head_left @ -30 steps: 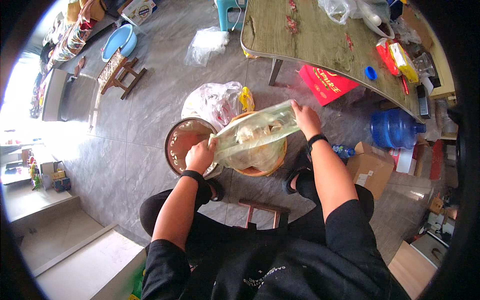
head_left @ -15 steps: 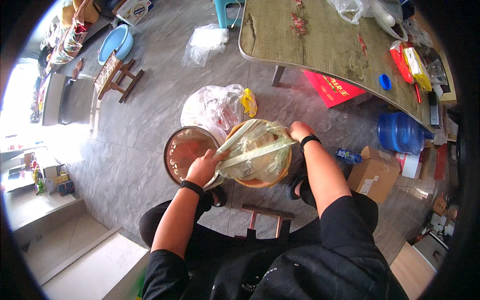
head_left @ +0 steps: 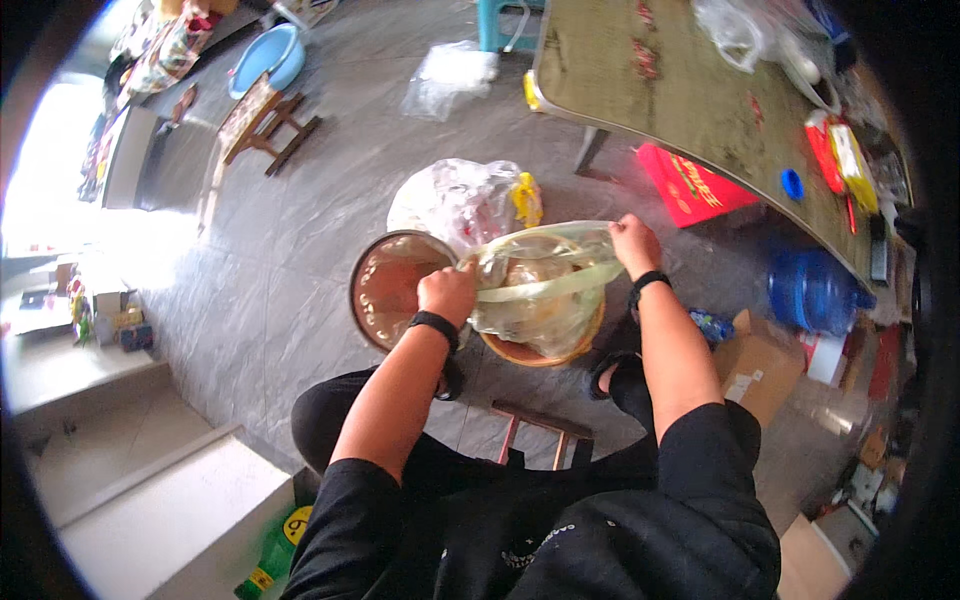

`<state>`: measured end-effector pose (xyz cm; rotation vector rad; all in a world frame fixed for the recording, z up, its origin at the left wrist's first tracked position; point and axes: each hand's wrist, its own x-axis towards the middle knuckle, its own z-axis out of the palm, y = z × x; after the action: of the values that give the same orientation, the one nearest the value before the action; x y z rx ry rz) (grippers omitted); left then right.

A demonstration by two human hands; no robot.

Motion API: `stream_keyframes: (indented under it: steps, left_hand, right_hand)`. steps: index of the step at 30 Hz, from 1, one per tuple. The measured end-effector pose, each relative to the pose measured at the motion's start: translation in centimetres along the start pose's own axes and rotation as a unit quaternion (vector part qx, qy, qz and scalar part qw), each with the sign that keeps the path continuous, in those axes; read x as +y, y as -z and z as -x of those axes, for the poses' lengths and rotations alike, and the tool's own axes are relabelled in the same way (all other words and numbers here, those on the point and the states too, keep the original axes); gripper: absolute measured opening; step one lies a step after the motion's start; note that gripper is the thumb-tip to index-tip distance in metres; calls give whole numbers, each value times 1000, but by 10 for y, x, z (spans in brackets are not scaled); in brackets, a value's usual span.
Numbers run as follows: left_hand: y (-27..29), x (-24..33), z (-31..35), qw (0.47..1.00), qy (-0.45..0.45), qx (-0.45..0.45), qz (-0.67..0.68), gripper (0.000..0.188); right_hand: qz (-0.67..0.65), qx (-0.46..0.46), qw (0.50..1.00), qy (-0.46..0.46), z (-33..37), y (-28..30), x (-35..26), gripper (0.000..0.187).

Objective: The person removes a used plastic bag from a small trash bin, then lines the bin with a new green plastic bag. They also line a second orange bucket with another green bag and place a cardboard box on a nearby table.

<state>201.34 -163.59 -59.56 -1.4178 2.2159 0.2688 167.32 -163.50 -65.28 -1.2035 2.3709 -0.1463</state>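
Note:
A translucent pale green plastic bag (head_left: 545, 290) is stretched between my hands over a round tan basin (head_left: 530, 352). My left hand (head_left: 447, 293) is closed on the bag's left edge, and my right hand (head_left: 635, 244) grips its right end. Through the thin film something light and rounded shows, too blurred to name. Left of the basin stands a round dark-rimmed container (head_left: 395, 290) with a brownish inside; my left hand reaches across its right side. Just behind both lies a clear bulging plastic bag (head_left: 455, 200) with a yellow piece (head_left: 526, 200) at its right.
A wooden table (head_left: 640, 90) stands at the far right, with a red sheet (head_left: 690, 185) below it. To the right are a blue water jug (head_left: 812, 290) and a cardboard box (head_left: 758, 360). A small stool (head_left: 265, 125) and blue basin (head_left: 268, 62) stand far left.
Both hands have drawn the pale green bag's edge up and pulled it tauter and wider. The whole view has shifted, so the surroundings sit further right and higher.

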Motion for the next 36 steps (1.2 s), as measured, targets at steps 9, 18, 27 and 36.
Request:
stream_keyframes:
  steps: [9,18,27,36]
  left_hand:
    - [-1,6,7,991,29,-68,112,46]
    - [-13,1,40,951,-37,-152,267,94]
    - [-27,16,84,964,-31,-128,231,118]
    - [-62,34,97,952,12,-133,274,120]
  right_hand:
    - [101,-144,983,57,-19,-27,25,27]
    - [148,-59,919,360,86,21,38,51]
    - [152,-124,752,629,159,39,23,15]
    - [244,-105,709,654,186,25,58,12]
